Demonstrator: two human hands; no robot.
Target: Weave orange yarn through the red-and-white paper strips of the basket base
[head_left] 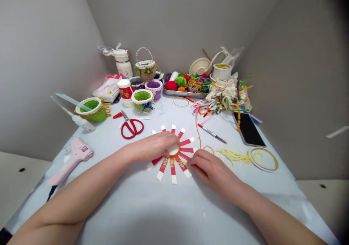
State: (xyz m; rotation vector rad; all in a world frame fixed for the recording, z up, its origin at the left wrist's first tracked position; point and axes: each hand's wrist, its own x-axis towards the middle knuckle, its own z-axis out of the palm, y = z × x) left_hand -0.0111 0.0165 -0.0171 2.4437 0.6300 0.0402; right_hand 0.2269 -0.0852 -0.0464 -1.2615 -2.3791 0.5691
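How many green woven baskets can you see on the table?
2. One green basket sits near the left edge of the table; the other green basket stands further back, beside a red-and-white cup. More could be hidden among the things behind.

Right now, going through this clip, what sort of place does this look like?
Most likely a small handicraft workspace, built around a white-covered table. A pink hot glue gun, red-handled scissors and small woven baskets lie around a ring of red-and-white strips.
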